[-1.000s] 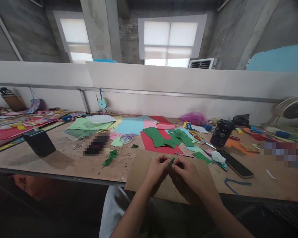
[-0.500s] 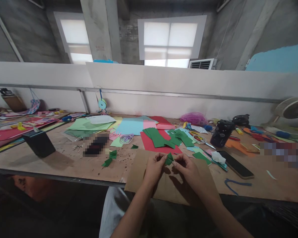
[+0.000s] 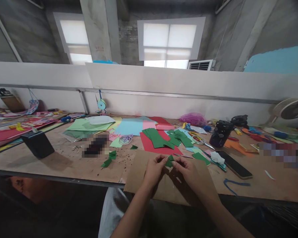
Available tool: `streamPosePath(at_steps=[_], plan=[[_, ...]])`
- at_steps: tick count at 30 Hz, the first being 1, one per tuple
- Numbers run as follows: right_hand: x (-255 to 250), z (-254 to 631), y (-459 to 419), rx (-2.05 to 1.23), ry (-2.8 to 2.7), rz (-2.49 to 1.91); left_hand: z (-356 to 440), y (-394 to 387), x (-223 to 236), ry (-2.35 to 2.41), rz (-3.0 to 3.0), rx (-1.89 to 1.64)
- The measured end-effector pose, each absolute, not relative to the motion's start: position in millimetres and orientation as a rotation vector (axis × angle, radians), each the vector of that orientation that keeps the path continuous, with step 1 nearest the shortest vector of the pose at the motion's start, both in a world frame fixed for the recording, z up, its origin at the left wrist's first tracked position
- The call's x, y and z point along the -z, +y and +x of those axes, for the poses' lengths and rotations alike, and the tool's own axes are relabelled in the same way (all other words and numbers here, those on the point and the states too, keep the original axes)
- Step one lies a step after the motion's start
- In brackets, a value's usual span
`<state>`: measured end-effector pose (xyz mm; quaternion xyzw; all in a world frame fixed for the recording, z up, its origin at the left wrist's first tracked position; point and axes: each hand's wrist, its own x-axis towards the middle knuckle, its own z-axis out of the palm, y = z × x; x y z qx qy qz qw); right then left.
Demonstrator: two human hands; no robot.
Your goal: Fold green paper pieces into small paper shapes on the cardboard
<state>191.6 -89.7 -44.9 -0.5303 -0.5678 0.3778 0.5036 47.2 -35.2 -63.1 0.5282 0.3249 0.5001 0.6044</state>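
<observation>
A small folded piece of green paper [image 3: 170,161] is pinched between my two hands, above a sheet of brown cardboard [image 3: 139,178]. My left hand [image 3: 156,167] grips its left side with thumb and fingers closed. On the other side, my right hand [image 3: 186,167] pinches the right edge. Small folded green pieces [image 3: 112,154] lie on the table to the left of the cardboard. Beyond my hands, green paper strips [image 3: 155,137] rest partly on a red sheet [image 3: 146,147].
A phone [image 3: 235,165], a white tissue [image 3: 217,157] and a dark cup [image 3: 221,134] stand or lie to the right. A blue pipe cleaner [image 3: 235,183] is near the front edge. At left is a black box [image 3: 37,144]. Light green sheets [image 3: 85,124] lie farther back.
My right hand has moved slightly left, closer to my left hand, and its fingers now pinch the green paper's right edge. The other things stay in place.
</observation>
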Motion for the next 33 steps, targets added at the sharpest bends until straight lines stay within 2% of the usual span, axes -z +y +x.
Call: streamPosePath(at_steps=[6,12,23,33], plan=[[47,194,-90,-0.837,-1.34,-1.313,46,-34,68,0.781,1.349,-1.187],[42,191,-89,-0.972,-1.368,-1.24,46,-34,65,0.761,1.2,-1.199],[47,193,-88,-0.974,-1.356,-1.212,48,-33,72,0.74,1.327,-1.179],[50,195,-89,-0.879,-1.369,-1.293,47,-37,69,0.769,1.456,-1.136]])
